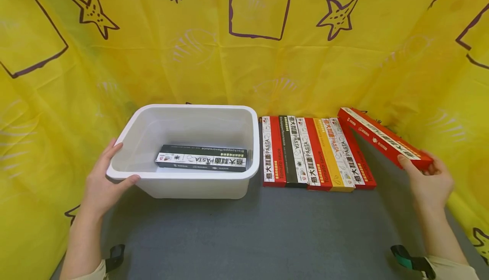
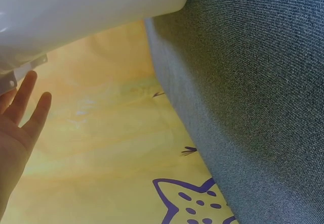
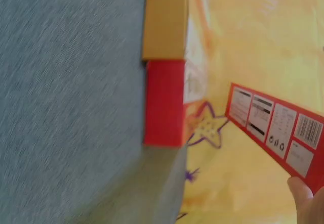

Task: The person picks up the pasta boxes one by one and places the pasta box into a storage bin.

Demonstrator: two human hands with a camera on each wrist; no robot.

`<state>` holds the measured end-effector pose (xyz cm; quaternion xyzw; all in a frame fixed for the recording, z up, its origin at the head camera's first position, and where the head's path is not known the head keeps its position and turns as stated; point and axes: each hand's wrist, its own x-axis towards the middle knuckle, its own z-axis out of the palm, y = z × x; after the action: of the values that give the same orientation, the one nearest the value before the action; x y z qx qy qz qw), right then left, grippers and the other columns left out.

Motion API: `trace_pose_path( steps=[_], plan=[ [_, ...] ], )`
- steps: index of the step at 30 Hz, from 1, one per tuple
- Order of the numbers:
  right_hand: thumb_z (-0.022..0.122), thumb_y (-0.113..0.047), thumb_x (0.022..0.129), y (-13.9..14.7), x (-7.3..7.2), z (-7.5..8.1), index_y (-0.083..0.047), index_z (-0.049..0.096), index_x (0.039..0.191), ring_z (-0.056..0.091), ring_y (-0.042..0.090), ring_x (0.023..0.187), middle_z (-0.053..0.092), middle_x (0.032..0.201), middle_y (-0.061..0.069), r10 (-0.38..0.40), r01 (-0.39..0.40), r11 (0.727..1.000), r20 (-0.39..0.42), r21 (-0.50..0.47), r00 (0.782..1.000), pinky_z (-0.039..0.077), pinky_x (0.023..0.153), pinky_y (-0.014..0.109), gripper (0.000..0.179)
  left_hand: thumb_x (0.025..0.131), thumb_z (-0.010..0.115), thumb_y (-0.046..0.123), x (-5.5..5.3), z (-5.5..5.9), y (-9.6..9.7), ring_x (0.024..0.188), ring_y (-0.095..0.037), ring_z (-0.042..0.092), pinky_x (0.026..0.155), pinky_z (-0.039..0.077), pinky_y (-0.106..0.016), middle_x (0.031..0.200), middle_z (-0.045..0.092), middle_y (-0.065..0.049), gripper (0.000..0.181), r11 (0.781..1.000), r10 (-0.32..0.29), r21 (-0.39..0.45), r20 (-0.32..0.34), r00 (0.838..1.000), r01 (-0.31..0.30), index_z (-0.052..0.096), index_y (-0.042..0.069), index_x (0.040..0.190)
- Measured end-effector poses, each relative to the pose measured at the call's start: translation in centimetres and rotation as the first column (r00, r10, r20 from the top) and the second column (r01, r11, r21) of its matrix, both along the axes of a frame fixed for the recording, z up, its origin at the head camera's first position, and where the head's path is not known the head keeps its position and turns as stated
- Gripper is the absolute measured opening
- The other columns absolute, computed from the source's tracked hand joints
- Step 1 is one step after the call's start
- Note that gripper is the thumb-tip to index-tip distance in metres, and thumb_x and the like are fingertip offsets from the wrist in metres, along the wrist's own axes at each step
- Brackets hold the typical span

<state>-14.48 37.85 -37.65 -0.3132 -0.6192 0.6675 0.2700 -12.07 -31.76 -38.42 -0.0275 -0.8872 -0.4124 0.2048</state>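
My left hand [image 1: 103, 180] holds the front left corner of a white plastic tub [image 1: 198, 186], thumb along the front rim and fingers at the left side. In the left wrist view, spread fingertips [image 2: 43, 102] show below the tub's rim. A black and white pasta box [image 1: 200, 159] lies flat inside the tub. On the right, my right hand [image 1: 431, 184] grips the near end of a red pasta box [image 1: 386, 137], which slants up over the row's right end. The right wrist view shows its barcode side, with a thumb at the lower edge.
Right of the tub, several pasta boxes lie side by side, among them a red tomato sauce box [image 1: 275, 152], a black one [image 1: 292, 152] and a yellow one [image 1: 328, 152]. Yellow patterned cloth [image 1: 214, 59] surrounds the grey table [image 1: 237, 237].
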Motion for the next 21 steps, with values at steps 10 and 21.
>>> trace_pose_path(
  steps=[10,21],
  plan=[
    [0.080,0.011,0.071,-3.3,-0.6,1.5,-0.007,0.071,0.114,0.061,0.012,0.079,0.071,0.097,0.001,0.103,-0.130,0.987,-0.249,-0.094,0.963,0.053,0.065,0.012,0.047,0.076,0.081,0.013,0.0,0.1,0.0,0.144,-0.031,0.024,0.116,0.015,-0.052,0.159,0.027,0.002,0.085,1.000,-0.004,0.004,-0.004,1.000,0.004,0.040,0.015,0.150],
    [0.071,0.018,0.076,-6.6,-0.6,3.4,0.002,0.068,0.118,0.064,0.016,0.081,0.072,0.101,0.007,0.239,-0.304,0.948,-0.420,-0.095,0.875,0.055,0.072,0.017,0.046,0.076,0.081,0.011,0.1,0.0,0.1,0.144,-0.029,0.024,0.117,0.015,-0.049,0.159,0.029,-0.001,0.084,1.000,-0.005,0.008,-0.018,1.000,0.005,0.041,0.015,0.149]
  ],
)
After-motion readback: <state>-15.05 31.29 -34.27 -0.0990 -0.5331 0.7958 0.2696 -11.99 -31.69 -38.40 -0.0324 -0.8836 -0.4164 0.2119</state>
